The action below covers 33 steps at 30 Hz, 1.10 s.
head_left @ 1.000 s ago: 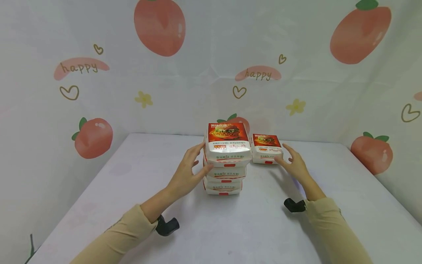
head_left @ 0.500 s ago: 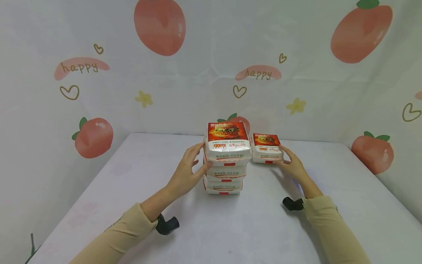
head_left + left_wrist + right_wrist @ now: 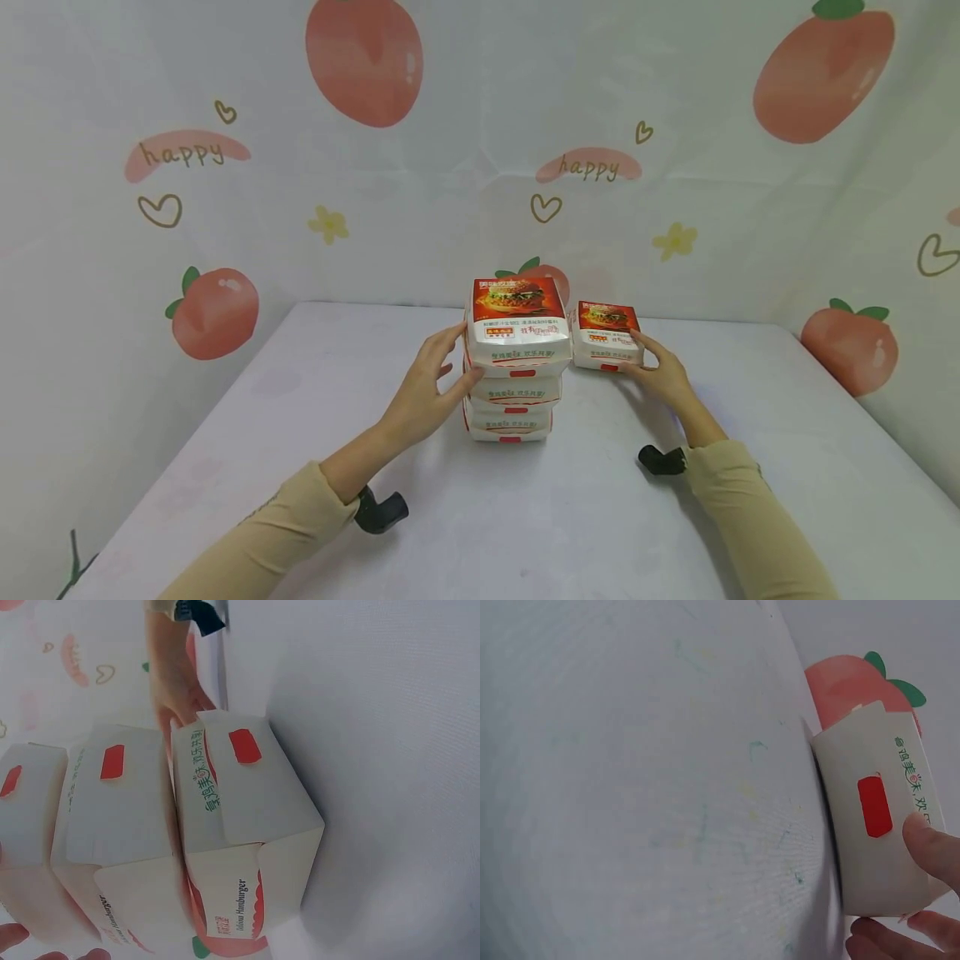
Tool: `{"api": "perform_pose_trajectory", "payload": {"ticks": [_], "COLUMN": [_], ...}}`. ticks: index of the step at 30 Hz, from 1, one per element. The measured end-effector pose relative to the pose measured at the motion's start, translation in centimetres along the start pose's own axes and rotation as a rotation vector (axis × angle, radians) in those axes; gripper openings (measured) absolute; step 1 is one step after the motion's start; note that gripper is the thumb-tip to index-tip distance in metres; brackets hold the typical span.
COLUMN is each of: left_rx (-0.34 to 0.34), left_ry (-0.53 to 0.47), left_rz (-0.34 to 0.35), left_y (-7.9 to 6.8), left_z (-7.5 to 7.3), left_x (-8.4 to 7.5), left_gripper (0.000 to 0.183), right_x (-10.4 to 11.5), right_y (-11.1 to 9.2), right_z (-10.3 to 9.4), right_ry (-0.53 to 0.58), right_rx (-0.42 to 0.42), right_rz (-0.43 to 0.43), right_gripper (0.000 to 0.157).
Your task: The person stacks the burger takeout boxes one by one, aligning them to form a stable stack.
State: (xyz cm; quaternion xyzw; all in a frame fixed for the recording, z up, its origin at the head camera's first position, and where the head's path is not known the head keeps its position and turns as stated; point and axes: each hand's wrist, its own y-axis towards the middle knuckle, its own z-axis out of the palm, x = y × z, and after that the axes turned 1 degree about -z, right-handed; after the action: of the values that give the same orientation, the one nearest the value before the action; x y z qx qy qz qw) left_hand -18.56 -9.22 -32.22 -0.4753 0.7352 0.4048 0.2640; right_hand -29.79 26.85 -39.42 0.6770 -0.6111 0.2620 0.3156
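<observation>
Burger boxes stand in a stack in the head view, with a top box, a middle box and a bottom box. My left hand rests against the stack's left side, thumb at the front near the seam between the upper two. To the right and slightly behind is a single burger box, white with a red burger picture on its lid. My right hand grips its right front corner. In the right wrist view the thumb presses the box's front face and the other fingers curl at its right side.
A white table carries the boxes, with a printed cloth wall close behind them. Black wrist-worn camera pieces jut out below both sleeves. A thin dark stem shape shows at the lower left.
My right hand has moved left and closed onto the single box's corner, where earlier it hung spread beside it. The box has shifted very slightly. My left hand and the stack stay put.
</observation>
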Motion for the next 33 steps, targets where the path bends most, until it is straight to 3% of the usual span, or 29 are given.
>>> {"api": "perform_pose_trajectory", "payload": {"ticks": [13,33], "left_rx": [-0.002,-0.009], "left_ry": [-0.002,0.004], "left_rz": [0.007,0.012], "left_y": [0.0,0.1], "left_z": [0.0,0.1], "left_x": [0.1,0.2], "left_gripper": [0.063,0.062], "right_x": [0.8,3.2], "right_y": [-1.1,-2.2], "right_z": [-0.4,-2.6], "right_ry": [-0.019,0.010], "right_rx": [-0.048,-0.077], "right_rz": [-0.012,-0.041], "right_gripper": [0.069,0.070]}}
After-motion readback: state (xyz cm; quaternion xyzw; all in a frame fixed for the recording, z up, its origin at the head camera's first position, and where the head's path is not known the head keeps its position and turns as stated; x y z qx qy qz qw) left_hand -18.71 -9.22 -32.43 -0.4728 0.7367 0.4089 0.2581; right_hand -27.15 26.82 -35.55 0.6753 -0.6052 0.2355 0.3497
